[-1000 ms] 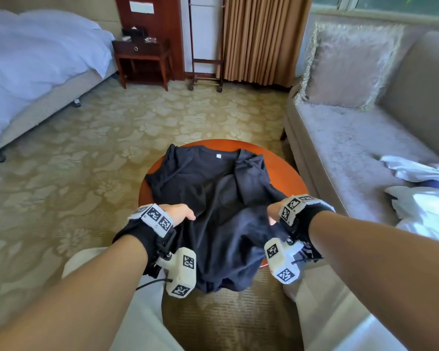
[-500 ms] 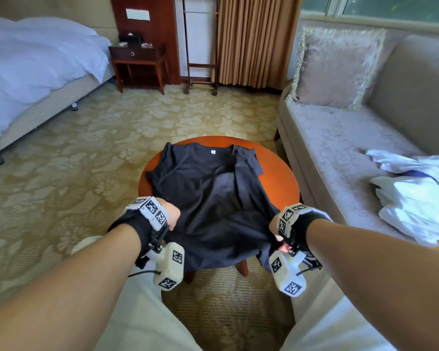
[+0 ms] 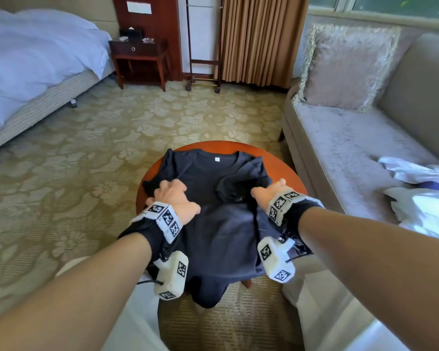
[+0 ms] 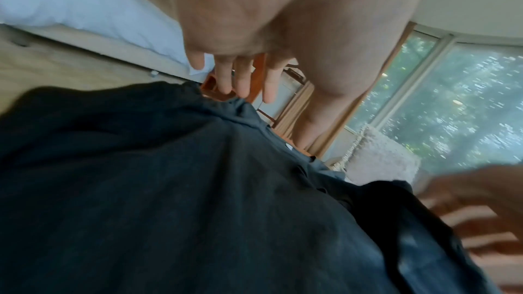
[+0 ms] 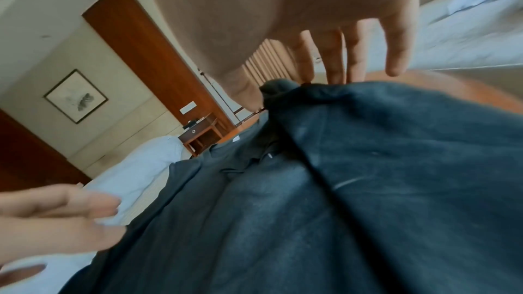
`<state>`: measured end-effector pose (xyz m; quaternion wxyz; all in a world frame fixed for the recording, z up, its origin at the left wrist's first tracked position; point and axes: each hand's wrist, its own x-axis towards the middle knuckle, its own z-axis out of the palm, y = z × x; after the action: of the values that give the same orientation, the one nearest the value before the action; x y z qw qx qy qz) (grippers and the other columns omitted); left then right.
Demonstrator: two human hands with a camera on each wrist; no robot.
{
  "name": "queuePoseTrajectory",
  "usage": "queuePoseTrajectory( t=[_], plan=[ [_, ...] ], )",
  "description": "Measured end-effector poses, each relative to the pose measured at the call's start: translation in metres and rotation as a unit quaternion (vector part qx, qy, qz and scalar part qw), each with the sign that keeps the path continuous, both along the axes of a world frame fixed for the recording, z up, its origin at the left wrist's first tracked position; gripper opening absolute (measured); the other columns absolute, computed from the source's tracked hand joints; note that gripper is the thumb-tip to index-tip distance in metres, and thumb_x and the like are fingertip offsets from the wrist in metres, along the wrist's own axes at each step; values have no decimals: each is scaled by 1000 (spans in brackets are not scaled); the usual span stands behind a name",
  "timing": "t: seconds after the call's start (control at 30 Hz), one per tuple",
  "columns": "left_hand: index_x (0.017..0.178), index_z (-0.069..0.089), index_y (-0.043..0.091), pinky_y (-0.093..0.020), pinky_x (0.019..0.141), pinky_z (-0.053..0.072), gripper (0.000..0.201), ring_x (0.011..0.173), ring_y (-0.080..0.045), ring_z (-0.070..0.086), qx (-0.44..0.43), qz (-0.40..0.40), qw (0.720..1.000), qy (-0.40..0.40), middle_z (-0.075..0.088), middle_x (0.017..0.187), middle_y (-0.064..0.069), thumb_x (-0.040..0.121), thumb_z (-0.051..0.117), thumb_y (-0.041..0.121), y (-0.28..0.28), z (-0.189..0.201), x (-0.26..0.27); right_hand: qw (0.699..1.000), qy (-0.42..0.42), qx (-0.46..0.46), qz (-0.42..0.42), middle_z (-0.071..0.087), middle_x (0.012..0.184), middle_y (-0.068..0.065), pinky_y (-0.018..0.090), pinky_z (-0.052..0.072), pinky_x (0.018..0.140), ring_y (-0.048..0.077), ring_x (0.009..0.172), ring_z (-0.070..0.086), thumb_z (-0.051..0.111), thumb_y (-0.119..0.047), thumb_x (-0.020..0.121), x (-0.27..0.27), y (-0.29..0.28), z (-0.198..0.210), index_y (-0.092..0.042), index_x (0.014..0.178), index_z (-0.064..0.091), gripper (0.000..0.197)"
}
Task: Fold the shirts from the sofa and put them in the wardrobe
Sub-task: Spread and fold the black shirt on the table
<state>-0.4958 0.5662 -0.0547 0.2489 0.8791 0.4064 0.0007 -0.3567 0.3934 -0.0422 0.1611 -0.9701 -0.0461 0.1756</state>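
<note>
A black T-shirt [image 3: 213,224] lies spread on a small round wooden table [image 3: 279,163], collar away from me, its hem hanging over the near edge. My left hand [image 3: 171,193] rests over the shirt's left side near the sleeve, fingers straight and spread [image 4: 243,79]. My right hand [image 3: 269,190] lies at the shirt's right side by the folded-in sleeve, fingers straight [image 5: 334,59]. Neither hand holds cloth. White shirts [image 3: 423,191] lie crumpled on the sofa [image 3: 352,148] to my right.
A bed [image 3: 36,62] with white bedding stands at the far left. A dark nightstand [image 3: 140,59] and a wheeled rack [image 3: 203,64] stand by the curtain. A cushion [image 3: 345,67] sits on the sofa's far end. Patterned carpet surrounds the table.
Both hands let go of the shirt's hem at the near edge and moved forward onto the shirt's upper part, fingers now straight. The hem hangs down again.
</note>
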Motion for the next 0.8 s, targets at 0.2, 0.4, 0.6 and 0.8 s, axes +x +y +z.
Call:
queuePoseTrajectory(
  t=[0.2,0.4,0.6,0.8],
  plan=[
    [116,58,20,-27,86,39,39,110,-17,51,-56,-113,990,-67,46,130,1,80,75,24,2,-24,41,990,-141,16,-14,34,135,12,44,31,106,32,127,32,74,-48,70,14,37,-16,-12,130,33,81],
    [126,52,20,-33,97,44,48,125,-18,45,-56,-120,989,-64,40,143,3,82,64,7,26,-41,71,961,-128,-124,210,38,139,7,51,11,115,31,134,25,66,-51,70,30,64,-34,-21,135,39,77],
    [133,47,23,-44,112,31,58,136,-22,36,-56,-88,993,-47,34,151,7,79,66,16,30,-50,102,972,-72,-120,187,59,106,6,52,15,111,30,117,44,53,-34,81,53,69,-27,-19,86,53,16],
    [134,45,30,-59,113,20,58,146,-33,10,-38,-36,997,56,24,154,3,78,62,37,11,-49,134,992,-35,89,-84,62,92,7,47,39,104,33,96,58,51,-25,79,103,43,-10,-12,94,57,20]
  ],
)
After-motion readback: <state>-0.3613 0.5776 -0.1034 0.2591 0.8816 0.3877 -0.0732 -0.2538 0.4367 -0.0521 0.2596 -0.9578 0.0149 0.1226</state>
